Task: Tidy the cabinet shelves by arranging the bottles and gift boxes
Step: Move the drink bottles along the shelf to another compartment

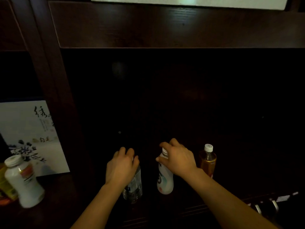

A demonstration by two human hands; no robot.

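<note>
Both hands hold bottles by the neck — left hand a clear bottle, right hand a white bottle — mid-shelf, being placed; next, probably align them beside the amber bottle right.

The scene is very dim, and the back of the cabinet is almost black, with no detail readable there. Light comes from a bright pale panel at the top edge, which throws a soft sheen on the wooden rail below it. The gift box at the shelf's left edge is the brightest surface. Edges bow from wide-angle distortion, and the white bottle near the left corner looks soft and smeared.
</note>
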